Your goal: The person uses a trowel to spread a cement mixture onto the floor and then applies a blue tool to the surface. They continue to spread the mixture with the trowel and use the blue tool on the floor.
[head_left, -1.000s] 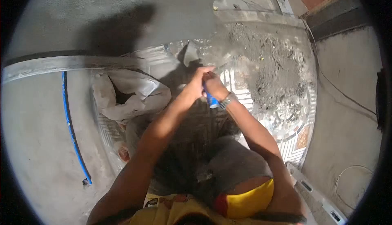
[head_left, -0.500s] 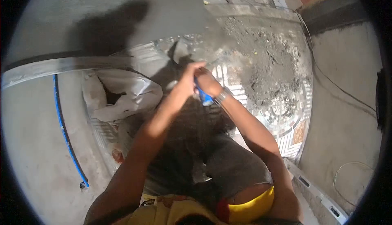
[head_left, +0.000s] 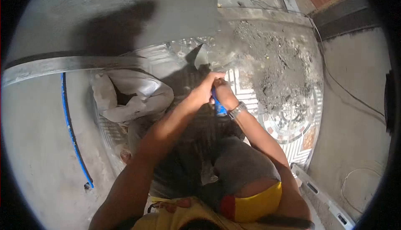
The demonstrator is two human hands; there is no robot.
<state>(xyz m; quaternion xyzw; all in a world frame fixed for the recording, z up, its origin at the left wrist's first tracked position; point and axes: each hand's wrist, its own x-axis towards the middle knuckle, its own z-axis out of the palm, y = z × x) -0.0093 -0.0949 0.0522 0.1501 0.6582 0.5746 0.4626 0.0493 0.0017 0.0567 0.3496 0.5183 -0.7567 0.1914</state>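
Close together in front of my knees, my left hand (head_left: 207,88) and my right hand (head_left: 226,94) are both closed on a trowel (head_left: 220,107). Its blue handle sticks out below my fingers, and its grey blade points away from me past my knuckles. The fingers partly hide the grip. A clear band circles my right wrist. Under the blade, the patterned floor (head_left: 246,94) shows dust and shadow. Left of my hands lies a pale sack (head_left: 144,88) with its mouth gaping.
Grey mortar rubble (head_left: 280,69) spreads over the floor ahead to the right. A plastered wall (head_left: 179,15) rises at the upper left, above a pale ledge (head_left: 54,68). A blue pipe (head_left: 71,134) runs at left. A spirit level (head_left: 321,194) lies at lower right, near a dark cable (head_left: 334,79).
My hands and the trowel have shifted slightly right and down in view. The blade has moved right with them. The whole scene has also shifted a little as my head moved.
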